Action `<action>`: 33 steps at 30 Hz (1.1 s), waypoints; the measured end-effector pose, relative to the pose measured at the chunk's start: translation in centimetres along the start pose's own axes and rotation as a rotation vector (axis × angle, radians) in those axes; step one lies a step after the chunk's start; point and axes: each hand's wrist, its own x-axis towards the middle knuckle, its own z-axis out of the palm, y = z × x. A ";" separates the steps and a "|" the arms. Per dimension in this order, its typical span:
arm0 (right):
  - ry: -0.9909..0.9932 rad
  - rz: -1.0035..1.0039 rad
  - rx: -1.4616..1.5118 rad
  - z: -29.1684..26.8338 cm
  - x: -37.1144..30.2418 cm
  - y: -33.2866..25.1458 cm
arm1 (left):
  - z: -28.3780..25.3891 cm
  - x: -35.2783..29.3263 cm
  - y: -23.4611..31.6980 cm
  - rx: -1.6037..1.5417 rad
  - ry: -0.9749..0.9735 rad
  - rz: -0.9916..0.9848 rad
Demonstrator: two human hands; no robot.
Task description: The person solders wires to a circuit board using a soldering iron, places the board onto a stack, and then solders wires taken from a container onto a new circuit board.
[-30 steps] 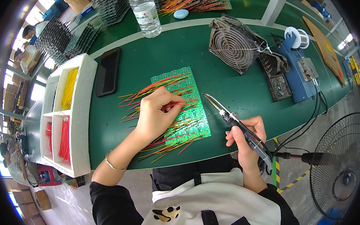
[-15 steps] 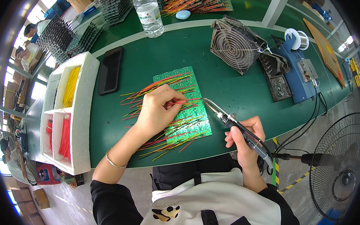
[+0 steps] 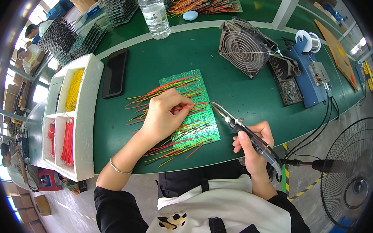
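A green circuit board panel (image 3: 211,130) lies on the table, with red, yellow and black wires (image 3: 160,150) standing off it, mostly toward the left. Over its middle, my left hand (image 3: 165,115) pinches a red wire (image 3: 199,104) whose far end reaches the board's right side. My right hand (image 3: 256,146) is closed around a soldering iron (image 3: 246,129) with a metal feed tube along it. The iron's tip meets the board's right edge, close to that wire's end; whether it touches the wire is too small to tell.
A white foam box (image 3: 88,124) with yellow and red wires stands left, beside a black phone (image 3: 114,74). At the back are a water bottle (image 3: 154,16) and a dusty fan (image 3: 244,48). A blue solder feeder (image 3: 311,80) sits right; a floor fan (image 3: 350,173) stands beyond the edge.
Hardly anything differs. Both hands, the soldering iron and the wire keep their places; the whole view shifts very slightly.
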 end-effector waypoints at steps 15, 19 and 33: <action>0.051 -0.048 0.092 -0.9 -0.1 0.6 | 0.2 -0.1 -0.3 0.016 0.014 0.016; 0.069 -0.080 0.081 -0.5 0.2 0.3 | -0.1 0.1 -0.2 0.002 0.008 0.021; 0.174 -0.139 0.023 -0.1 -0.7 0.7 | 0.0 -2.2 2.2 0.485 0.061 0.407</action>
